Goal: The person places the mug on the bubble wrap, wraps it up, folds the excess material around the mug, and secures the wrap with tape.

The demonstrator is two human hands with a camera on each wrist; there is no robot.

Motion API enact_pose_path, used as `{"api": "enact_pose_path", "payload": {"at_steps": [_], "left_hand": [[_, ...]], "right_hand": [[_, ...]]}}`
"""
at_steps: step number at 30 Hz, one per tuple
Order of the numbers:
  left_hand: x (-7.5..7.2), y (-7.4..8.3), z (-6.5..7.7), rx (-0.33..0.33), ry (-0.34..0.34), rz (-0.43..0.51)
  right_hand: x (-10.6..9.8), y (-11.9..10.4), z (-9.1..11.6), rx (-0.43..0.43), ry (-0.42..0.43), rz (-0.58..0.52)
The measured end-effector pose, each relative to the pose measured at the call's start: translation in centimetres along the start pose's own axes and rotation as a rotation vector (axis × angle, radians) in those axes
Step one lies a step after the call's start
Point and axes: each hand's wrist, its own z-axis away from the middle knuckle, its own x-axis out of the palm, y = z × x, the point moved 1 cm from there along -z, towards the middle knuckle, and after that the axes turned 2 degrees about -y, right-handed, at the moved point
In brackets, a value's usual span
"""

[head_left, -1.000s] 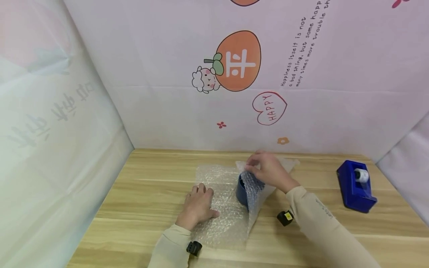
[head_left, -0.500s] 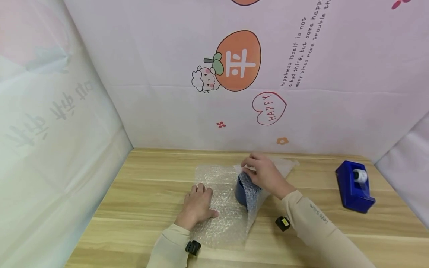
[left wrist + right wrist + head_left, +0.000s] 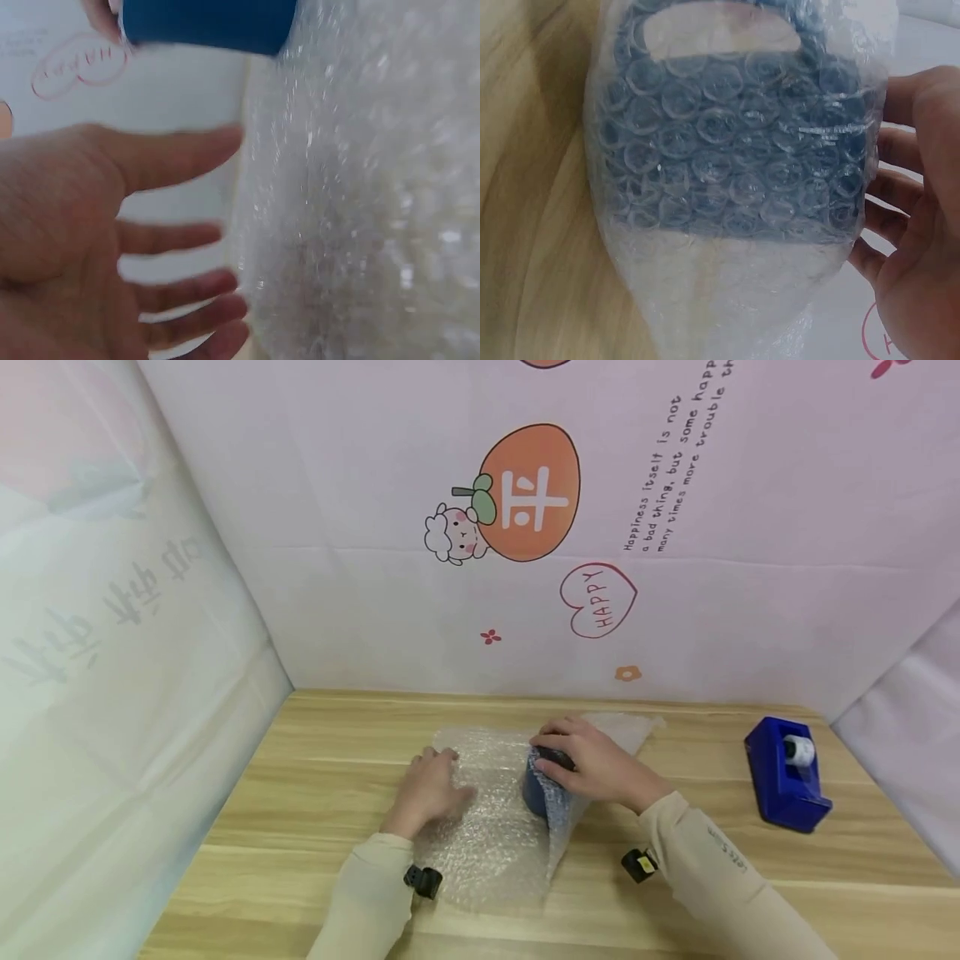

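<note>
- Beneath the right hand (image 3: 592, 764), gripped near its top, sits the blue mug (image 3: 534, 795), bubble wrap (image 3: 491, 835) raised against its side.
- Across from it, the left hand (image 3: 426, 789), fingers loosely apart, by the wrap's edge.

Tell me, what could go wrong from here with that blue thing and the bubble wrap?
The raised side of the bubble wrap might flop back if the right hand lets go: no tape shows on it, and the blue dispenser stands apart. The blue object could also get scuffed on its left side, which is bare in the head view.
</note>
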Motion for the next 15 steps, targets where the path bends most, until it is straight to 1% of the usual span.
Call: {"api": "enact_pose_path", "payload": {"at_steps": [4, 6, 11, 15], "left_hand": [[-0.5, -0.6, -2.0, -0.14, 0.089, 0.176], [-0.6, -0.8, -2.8, -0.191, 0.121, 0.259], [-0.6, -1.0, -4.2, -0.251, 0.187, 0.481], [-0.8, -0.5, -4.7, -0.282, 0.217, 0.618]], "right_hand": [[0.0, -0.3, 0.2, 0.008, 0.003, 0.001], [0.1, -0.5, 0.2, 0.017, 0.005, -0.003], [0.2, -0.7, 0.5, 0.031, 0.014, -0.01], [0.2, -0.8, 0.6, 0.042, 0.036, -0.013]]}}
